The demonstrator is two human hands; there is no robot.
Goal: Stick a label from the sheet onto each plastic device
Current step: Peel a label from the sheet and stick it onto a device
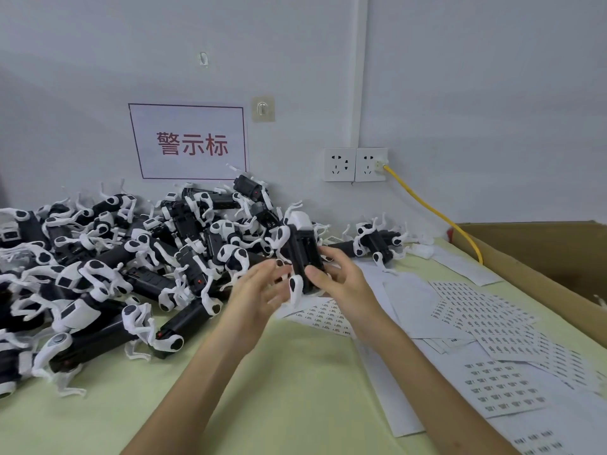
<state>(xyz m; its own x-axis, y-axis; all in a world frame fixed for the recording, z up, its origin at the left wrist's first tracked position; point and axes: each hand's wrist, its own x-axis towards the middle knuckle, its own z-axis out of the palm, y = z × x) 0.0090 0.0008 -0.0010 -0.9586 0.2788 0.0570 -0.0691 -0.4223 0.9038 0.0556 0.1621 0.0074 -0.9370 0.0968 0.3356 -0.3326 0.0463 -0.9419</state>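
Note:
My right hand (341,274) grips a black-and-white plastic device (303,254) upright above the table, thumb across its black body. My left hand (259,290) is beside it on the left, fingers straight and spread, fingertips close to the device's lower white leg; whether they touch is unclear. Under the hands lies a label sheet (323,318) with rows of small printed labels. More label sheets (486,320) spread out to the right. A big pile of the same devices (131,257) covers the left of the table.
One device (377,243) lies apart behind my right hand. A cardboard box (542,254) stands at the right edge. A yellow cable (433,210) runs from the wall socket (371,164) down behind the box. Pale green table surface (262,389) lies near me.

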